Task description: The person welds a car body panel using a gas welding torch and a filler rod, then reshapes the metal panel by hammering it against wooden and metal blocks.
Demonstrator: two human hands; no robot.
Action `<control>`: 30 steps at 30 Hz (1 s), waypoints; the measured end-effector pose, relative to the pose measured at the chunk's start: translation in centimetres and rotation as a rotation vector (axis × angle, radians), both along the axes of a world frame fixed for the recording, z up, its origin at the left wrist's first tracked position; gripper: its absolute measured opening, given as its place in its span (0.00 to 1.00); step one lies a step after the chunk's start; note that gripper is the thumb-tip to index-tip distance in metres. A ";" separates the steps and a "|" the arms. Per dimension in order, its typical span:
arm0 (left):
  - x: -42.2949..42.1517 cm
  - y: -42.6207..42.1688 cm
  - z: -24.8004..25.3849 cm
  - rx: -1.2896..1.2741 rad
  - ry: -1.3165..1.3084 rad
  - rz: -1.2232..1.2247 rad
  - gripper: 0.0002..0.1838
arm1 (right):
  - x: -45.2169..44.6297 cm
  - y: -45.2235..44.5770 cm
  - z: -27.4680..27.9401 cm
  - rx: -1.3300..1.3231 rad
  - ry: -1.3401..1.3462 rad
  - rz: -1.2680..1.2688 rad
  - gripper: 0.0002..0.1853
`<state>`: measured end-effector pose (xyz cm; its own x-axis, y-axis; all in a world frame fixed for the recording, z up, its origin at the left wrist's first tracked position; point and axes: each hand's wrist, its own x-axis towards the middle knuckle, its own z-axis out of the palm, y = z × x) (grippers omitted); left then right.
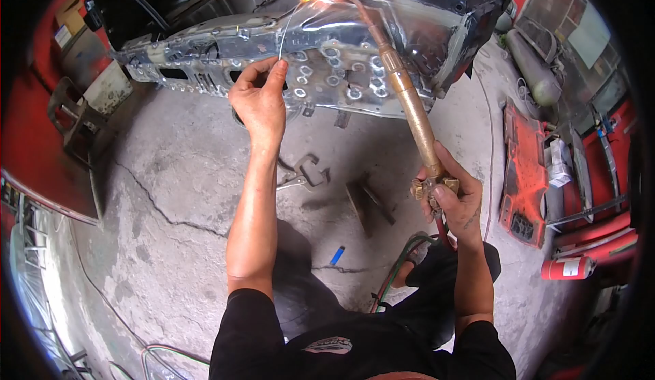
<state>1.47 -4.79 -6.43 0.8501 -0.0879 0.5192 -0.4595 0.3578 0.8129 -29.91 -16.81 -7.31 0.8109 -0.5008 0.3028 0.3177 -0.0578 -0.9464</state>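
One thin rod (pixel 284 33) is pinched by the left hand (pixel 263 100) while a lit torch (pixel 411 100) is gripped by the right hand (pixel 458 192).

No text, brand or number can be read with certainty. Between the hands (left hand (pixel 263 104), right hand (pixel 460 199)) and nearer the body, the black shirt (pixel 249 339) bears a pale printed emblem (pixel 329 345), its lettering too small to make out. Right of the right hand, the red cylinder (pixel 554 269) carries a white label (pixel 572 269) with dark, illegible marks.
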 end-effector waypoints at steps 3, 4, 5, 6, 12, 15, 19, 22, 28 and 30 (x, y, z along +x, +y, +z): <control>0.0 0.0 0.0 -0.007 -0.005 0.003 0.09 | 0.0 0.0 0.0 0.009 0.001 -0.002 0.31; -0.1 0.0 0.1 -0.005 -0.004 0.003 0.09 | 0.0 0.0 0.0 0.004 0.000 -0.001 0.31; -0.1 0.0 0.1 -0.003 -0.004 0.003 0.09 | 0.0 0.0 0.0 0.000 -0.001 -0.001 0.31; 0.0 0.0 0.0 -0.003 -0.003 0.003 0.10 | 0.0 0.0 0.0 -0.005 -0.002 0.000 0.31; 0.0 -0.1 0.0 -0.012 -0.003 0.000 0.09 | 0.0 -0.1 -0.2 -0.003 0.001 0.002 0.31; -0.1 -0.1 0.0 -0.016 -0.003 -0.001 0.09 | 0.0 -0.1 0.0 -0.010 -0.002 0.005 0.31; -0.1 -0.1 -0.1 -0.009 -0.015 0.002 0.09 | 0.0 -0.1 0.0 -0.012 0.007 -0.004 0.31; 0.0 -0.2 -0.2 -0.016 -0.019 0.004 0.09 | 0.1 0.0 -0.1 -0.002 -0.003 0.002 0.31; 0.0 -0.3 -0.2 -0.018 -0.017 0.002 0.09 | 0.1 0.0 -0.1 -0.007 -0.003 0.004 0.31; -0.1 -0.3 -0.1 -0.014 -0.019 0.006 0.09 | 0.2 -0.1 -0.1 -0.010 -0.007 0.002 0.31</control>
